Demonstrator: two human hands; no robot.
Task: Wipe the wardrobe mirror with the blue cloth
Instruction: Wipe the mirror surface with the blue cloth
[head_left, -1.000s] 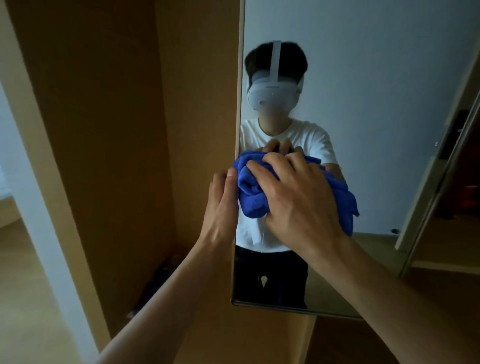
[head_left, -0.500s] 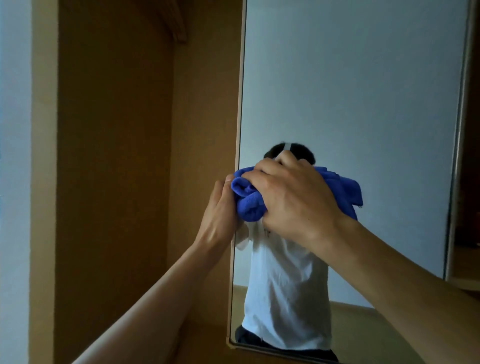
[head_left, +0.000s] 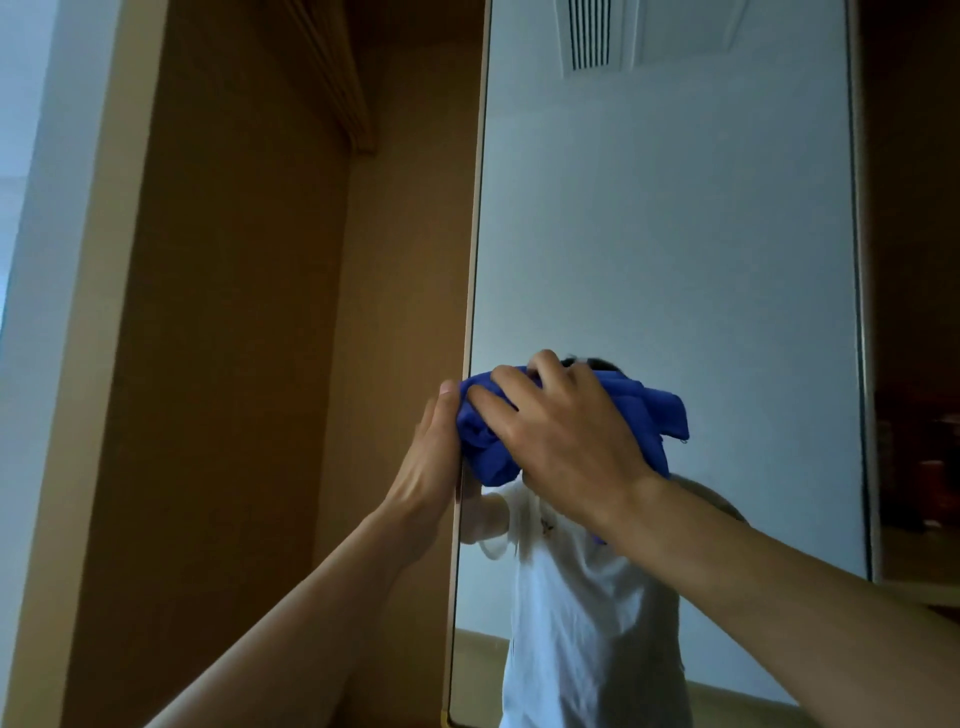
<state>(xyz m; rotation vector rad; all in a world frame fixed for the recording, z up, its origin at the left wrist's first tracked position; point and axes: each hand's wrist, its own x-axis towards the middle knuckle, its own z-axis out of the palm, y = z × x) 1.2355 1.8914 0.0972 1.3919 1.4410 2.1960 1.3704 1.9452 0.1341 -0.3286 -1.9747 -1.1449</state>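
The tall wardrobe mirror (head_left: 675, 249) fills the right half of the head view, on a door seen at an angle. A bunched blue cloth (head_left: 660, 410) is pressed flat against the glass near its left edge. My right hand (head_left: 561, 436) lies over the cloth, fingers spread and gripping it. My left hand (head_left: 431, 462) holds the mirror door's left edge, fingers wrapped behind it and the thumb beside the cloth. The glass reflects a person in a white shirt, mostly hidden by my hand and the cloth.
The open wooden wardrobe interior (head_left: 249, 364) lies to the left, with a rail fitting (head_left: 337, 78) near its top. A pale wall (head_left: 31, 260) runs down the far left. Dark wood (head_left: 914, 260) borders the mirror on the right.
The view has tilted upward, showing more of the mirror's upper part. My right hand and the cloth have moved up the glass; my left hand slid up the door edge with them.
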